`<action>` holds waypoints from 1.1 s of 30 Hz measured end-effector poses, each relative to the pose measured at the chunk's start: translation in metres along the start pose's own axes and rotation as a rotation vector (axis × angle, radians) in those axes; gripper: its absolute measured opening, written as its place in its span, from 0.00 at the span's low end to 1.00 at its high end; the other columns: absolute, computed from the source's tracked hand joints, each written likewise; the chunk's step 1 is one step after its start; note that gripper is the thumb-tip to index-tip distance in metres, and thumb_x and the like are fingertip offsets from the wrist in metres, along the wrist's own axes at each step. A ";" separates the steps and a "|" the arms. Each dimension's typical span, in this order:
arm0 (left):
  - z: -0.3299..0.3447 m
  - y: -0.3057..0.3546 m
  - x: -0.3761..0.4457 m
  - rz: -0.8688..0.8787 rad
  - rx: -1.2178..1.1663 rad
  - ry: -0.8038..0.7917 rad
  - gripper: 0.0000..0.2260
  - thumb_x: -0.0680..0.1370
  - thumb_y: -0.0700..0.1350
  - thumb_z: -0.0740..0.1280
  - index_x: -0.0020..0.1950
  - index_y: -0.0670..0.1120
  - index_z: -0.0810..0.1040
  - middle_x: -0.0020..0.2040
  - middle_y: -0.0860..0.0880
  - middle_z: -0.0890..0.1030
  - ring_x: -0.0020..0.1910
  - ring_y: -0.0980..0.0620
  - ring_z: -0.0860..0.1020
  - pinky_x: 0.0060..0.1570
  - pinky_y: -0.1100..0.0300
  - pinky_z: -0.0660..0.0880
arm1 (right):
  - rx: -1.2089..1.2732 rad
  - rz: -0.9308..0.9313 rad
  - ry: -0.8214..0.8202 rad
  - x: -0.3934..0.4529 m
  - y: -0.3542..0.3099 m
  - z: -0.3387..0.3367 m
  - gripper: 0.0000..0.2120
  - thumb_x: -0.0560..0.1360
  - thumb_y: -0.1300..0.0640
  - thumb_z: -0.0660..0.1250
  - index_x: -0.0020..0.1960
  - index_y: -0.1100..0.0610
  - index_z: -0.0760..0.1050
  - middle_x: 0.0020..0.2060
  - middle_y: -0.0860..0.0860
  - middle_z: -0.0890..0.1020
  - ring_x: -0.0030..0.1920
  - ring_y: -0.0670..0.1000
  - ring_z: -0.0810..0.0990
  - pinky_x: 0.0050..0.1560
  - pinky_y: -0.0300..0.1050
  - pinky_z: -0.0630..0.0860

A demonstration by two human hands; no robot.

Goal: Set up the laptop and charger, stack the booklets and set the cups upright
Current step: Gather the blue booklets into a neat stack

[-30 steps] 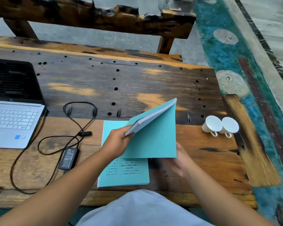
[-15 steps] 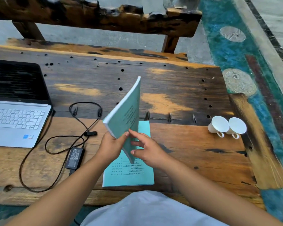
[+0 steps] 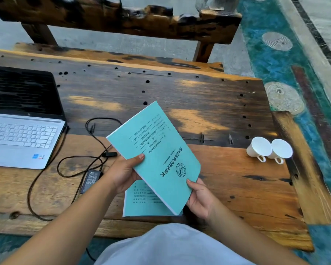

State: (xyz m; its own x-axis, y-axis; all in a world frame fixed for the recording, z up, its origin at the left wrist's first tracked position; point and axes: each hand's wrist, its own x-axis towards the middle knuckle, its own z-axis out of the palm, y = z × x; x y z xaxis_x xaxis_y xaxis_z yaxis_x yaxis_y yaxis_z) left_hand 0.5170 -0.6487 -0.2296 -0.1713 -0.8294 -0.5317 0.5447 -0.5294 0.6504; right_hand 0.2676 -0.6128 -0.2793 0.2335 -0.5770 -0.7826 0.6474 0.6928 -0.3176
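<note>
I hold a teal booklet (image 3: 157, 155) above the table, cover up and turned at an angle. My left hand (image 3: 123, 174) grips its left edge and my right hand (image 3: 199, 199) grips its near corner. A second teal booklet (image 3: 139, 202) lies flat on the table under it, mostly hidden. Two white cups (image 3: 268, 150) lie on their sides, touching, at the right. An open silver laptop (image 3: 21, 138) stands at the left. Its black charger brick (image 3: 91, 179) and looped cable (image 3: 80, 161) lie between the laptop and the booklets.
The worn wooden table (image 3: 237, 180) has holes and a rough right edge. A dark wooden bench (image 3: 122, 20) stands behind it. Teal patterned floor (image 3: 287, 60) runs along the right side.
The booklet went from half open with the cover lifted, to standing on edge, to closed and flat with its printed cover up. My right hand shifted to its near corner.
</note>
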 end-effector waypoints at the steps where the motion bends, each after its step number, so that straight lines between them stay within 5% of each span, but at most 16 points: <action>1: -0.001 -0.002 0.002 -0.016 -0.011 0.029 0.19 0.76 0.37 0.66 0.67 0.42 0.73 0.62 0.41 0.81 0.58 0.38 0.81 0.43 0.40 0.81 | -0.027 -0.059 -0.007 0.000 -0.002 -0.002 0.18 0.79 0.68 0.59 0.68 0.58 0.69 0.58 0.59 0.84 0.51 0.58 0.85 0.44 0.56 0.83; 4: -0.007 -0.010 0.008 -0.109 -0.144 0.200 0.16 0.80 0.35 0.62 0.67 0.41 0.72 0.59 0.41 0.83 0.54 0.41 0.83 0.42 0.44 0.83 | -0.122 -0.211 0.041 0.000 -0.016 0.002 0.18 0.78 0.73 0.58 0.63 0.57 0.70 0.58 0.59 0.83 0.50 0.59 0.84 0.51 0.58 0.81; 7: -0.021 -0.010 0.012 -0.142 -0.309 0.421 0.14 0.82 0.38 0.60 0.67 0.39 0.71 0.61 0.38 0.81 0.57 0.41 0.81 0.48 0.44 0.82 | -0.230 -0.302 0.082 -0.002 -0.038 0.013 0.18 0.76 0.75 0.58 0.58 0.57 0.72 0.54 0.58 0.85 0.46 0.58 0.85 0.47 0.58 0.83; 9: -0.028 0.000 0.014 -0.099 -0.102 0.674 0.17 0.81 0.42 0.64 0.69 0.40 0.69 0.64 0.40 0.79 0.57 0.43 0.80 0.54 0.45 0.80 | -0.293 -0.325 0.067 -0.008 -0.053 0.017 0.18 0.76 0.76 0.58 0.59 0.58 0.73 0.51 0.57 0.86 0.45 0.57 0.86 0.43 0.55 0.84; 11: -0.027 0.015 0.018 0.023 0.475 0.859 0.25 0.78 0.48 0.68 0.73 0.45 0.66 0.70 0.44 0.74 0.60 0.45 0.76 0.59 0.47 0.74 | -0.390 -0.330 0.041 -0.013 -0.070 0.018 0.19 0.76 0.76 0.59 0.61 0.58 0.73 0.54 0.58 0.85 0.47 0.58 0.86 0.46 0.56 0.84; 13: -0.012 0.029 0.024 0.239 0.948 0.720 0.30 0.76 0.51 0.71 0.76 0.50 0.63 0.75 0.48 0.67 0.69 0.45 0.70 0.66 0.46 0.68 | -0.512 -0.333 0.004 -0.016 -0.086 0.021 0.21 0.76 0.76 0.60 0.64 0.60 0.72 0.56 0.59 0.84 0.50 0.60 0.84 0.50 0.58 0.82; 16: 0.026 0.044 0.043 0.529 1.485 0.290 0.35 0.74 0.54 0.72 0.77 0.51 0.62 0.79 0.50 0.58 0.79 0.48 0.53 0.74 0.43 0.55 | -0.736 -0.328 -0.078 -0.019 -0.108 0.033 0.22 0.76 0.76 0.61 0.66 0.59 0.73 0.55 0.58 0.84 0.52 0.61 0.84 0.54 0.61 0.80; 18: 0.051 0.056 0.057 0.542 1.713 -0.024 0.35 0.73 0.55 0.73 0.77 0.53 0.63 0.80 0.49 0.57 0.79 0.49 0.51 0.74 0.44 0.54 | -0.845 -0.300 -0.150 -0.021 -0.116 0.043 0.22 0.76 0.76 0.61 0.64 0.58 0.75 0.54 0.57 0.85 0.52 0.61 0.84 0.53 0.60 0.81; 19: 0.059 0.063 0.062 0.463 1.750 -0.158 0.32 0.74 0.54 0.73 0.75 0.54 0.65 0.78 0.49 0.61 0.77 0.48 0.57 0.73 0.47 0.58 | -0.875 -0.282 -0.184 -0.021 -0.119 0.047 0.22 0.76 0.76 0.61 0.64 0.58 0.76 0.54 0.58 0.85 0.52 0.61 0.84 0.53 0.59 0.81; 21: 0.065 0.075 0.068 0.204 1.698 -0.317 0.20 0.75 0.51 0.72 0.65 0.58 0.74 0.67 0.53 0.76 0.64 0.51 0.75 0.64 0.54 0.70 | -0.899 -0.264 -0.228 -0.021 -0.122 0.051 0.21 0.76 0.75 0.61 0.63 0.57 0.77 0.55 0.59 0.84 0.54 0.62 0.84 0.53 0.58 0.81; 24: 0.054 0.081 0.064 0.004 1.410 -0.409 0.05 0.77 0.46 0.71 0.51 0.56 0.78 0.50 0.55 0.86 0.47 0.54 0.84 0.52 0.50 0.81 | -0.859 -0.224 -0.287 -0.020 -0.123 0.044 0.17 0.76 0.68 0.67 0.62 0.57 0.79 0.56 0.60 0.84 0.53 0.60 0.84 0.50 0.55 0.82; 26: 0.038 0.080 0.059 0.018 1.213 -0.367 0.05 0.78 0.43 0.69 0.52 0.52 0.79 0.49 0.51 0.86 0.46 0.50 0.85 0.47 0.49 0.83 | -0.688 -0.118 -0.355 -0.020 -0.126 0.035 0.20 0.73 0.51 0.72 0.62 0.58 0.79 0.54 0.60 0.85 0.50 0.57 0.85 0.48 0.52 0.83; 29: 0.012 0.070 0.053 0.001 0.765 -0.241 0.08 0.79 0.39 0.68 0.57 0.45 0.78 0.52 0.41 0.85 0.47 0.41 0.85 0.42 0.49 0.82 | -0.368 -0.014 -0.394 -0.016 -0.125 0.016 0.39 0.67 0.29 0.64 0.63 0.59 0.79 0.52 0.60 0.85 0.53 0.59 0.84 0.53 0.57 0.81; 33: -0.010 0.045 0.055 0.003 0.433 -0.012 0.13 0.80 0.38 0.65 0.64 0.40 0.73 0.57 0.37 0.83 0.46 0.42 0.84 0.44 0.48 0.81 | -0.327 0.042 -0.389 -0.002 -0.094 0.018 0.42 0.67 0.29 0.64 0.69 0.59 0.73 0.62 0.61 0.80 0.62 0.62 0.78 0.63 0.62 0.73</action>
State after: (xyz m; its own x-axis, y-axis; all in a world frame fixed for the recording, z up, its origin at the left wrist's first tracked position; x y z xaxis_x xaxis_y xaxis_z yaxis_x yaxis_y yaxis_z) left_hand 0.5401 -0.7159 -0.2349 -0.1814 -0.8318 -0.5246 0.1509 -0.5507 0.8210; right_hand 0.2197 -0.6845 -0.2379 0.5476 -0.6208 -0.5610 0.3848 0.7822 -0.4900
